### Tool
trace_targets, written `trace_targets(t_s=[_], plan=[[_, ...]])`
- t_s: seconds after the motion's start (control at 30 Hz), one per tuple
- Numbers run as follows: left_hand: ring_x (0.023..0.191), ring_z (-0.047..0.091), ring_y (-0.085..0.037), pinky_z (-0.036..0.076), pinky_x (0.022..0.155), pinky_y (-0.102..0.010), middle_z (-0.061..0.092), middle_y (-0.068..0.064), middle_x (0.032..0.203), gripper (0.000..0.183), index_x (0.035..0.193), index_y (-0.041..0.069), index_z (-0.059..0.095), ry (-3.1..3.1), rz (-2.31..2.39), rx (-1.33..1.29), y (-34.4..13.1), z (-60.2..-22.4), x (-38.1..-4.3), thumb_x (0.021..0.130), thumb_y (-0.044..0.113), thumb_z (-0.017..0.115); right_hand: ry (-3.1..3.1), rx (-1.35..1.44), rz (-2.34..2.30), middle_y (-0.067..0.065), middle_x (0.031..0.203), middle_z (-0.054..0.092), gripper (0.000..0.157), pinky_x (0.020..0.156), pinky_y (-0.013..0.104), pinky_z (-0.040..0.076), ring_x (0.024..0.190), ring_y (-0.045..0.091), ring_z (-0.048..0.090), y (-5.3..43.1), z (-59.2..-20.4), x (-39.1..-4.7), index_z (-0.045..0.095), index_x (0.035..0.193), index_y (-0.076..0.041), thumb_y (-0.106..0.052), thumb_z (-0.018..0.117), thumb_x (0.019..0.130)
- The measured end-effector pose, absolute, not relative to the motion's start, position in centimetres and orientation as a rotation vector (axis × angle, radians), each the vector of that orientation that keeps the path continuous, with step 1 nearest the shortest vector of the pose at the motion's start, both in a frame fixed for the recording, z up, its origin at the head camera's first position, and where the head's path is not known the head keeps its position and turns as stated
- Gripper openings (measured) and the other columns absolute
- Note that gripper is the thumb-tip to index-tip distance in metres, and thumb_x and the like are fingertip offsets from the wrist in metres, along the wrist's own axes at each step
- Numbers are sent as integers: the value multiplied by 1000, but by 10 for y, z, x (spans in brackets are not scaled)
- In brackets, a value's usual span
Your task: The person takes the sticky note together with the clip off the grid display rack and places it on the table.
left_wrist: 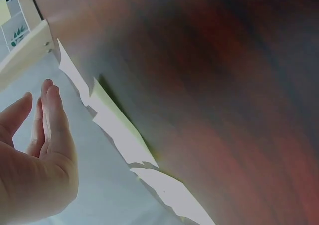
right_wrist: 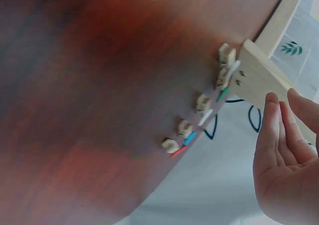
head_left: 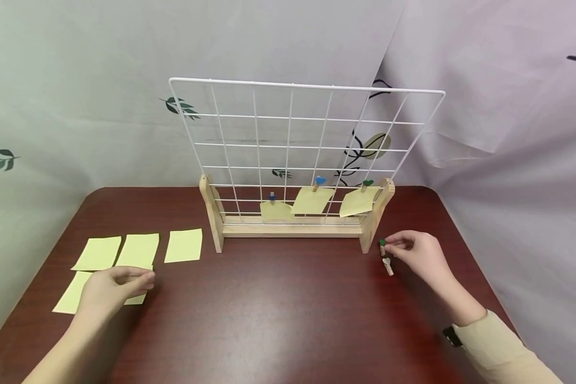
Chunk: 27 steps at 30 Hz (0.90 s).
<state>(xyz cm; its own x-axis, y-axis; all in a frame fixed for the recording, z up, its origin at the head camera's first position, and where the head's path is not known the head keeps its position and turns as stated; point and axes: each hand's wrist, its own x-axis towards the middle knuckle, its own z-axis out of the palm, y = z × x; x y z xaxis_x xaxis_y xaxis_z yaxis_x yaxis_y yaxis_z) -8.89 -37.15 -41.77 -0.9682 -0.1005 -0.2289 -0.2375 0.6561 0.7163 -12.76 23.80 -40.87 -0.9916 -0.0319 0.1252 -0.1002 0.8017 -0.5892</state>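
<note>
My left hand [head_left: 112,290] is over the yellow sticky notes [head_left: 97,254] on the left of the table, its fingers nearly straight and holding nothing. In the left wrist view the thumb stands apart from the fingers [left_wrist: 61,120]. My right hand [head_left: 422,256] is beside the stand's right foot, fingertips close to a small wooden clothespin with a green heart [head_left: 382,247]. Just below lies a clothespin with a white heart [head_left: 388,266]. In the right wrist view the fingers [right_wrist: 269,130] are straight with nothing between them; the hand hides part of the clothespin row in the head view.
A white wire grid [head_left: 288,116] stands in a wooden base [head_left: 293,230] at the table's back middle. Three yellow notes [head_left: 313,201] are clipped low on it. Further clothespins, one blue [right_wrist: 186,129] and one red [right_wrist: 170,146], lie in the row. Patterned cloth hangs behind.
</note>
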Motion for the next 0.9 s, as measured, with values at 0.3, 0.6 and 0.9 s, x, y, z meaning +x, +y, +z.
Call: trace_targets(t_s=[0.3,0.6,0.9], plan=[[69,77,1,52,69,-4,82,1,79,35,116,-12,75,2722,1285,-170,-354,-410,-101,100,20,77,-2864,157,1033,12,84,82,14,64,12,52,68,-8,68,223,-397,-130,82,100,-1,-3,86,87],[72,76,4,59,69,-11,83,0,83,32,117,-16,72,2648,1422,-127,-331,-406,-112,98,10,76,-2850,200,1033,12,84,82,14,66,14,54,69,-6,67,207,-387,-134,82,99,0,-2,86,86],[73,76,3,62,71,-16,79,16,77,31,117,-17,71,2581,1603,-107,-308,-404,-122,97,6,76,-2834,238,1060,13,88,82,14,64,14,55,71,-5,68,192,-378,-138,82,100,-1,1,85,86]])
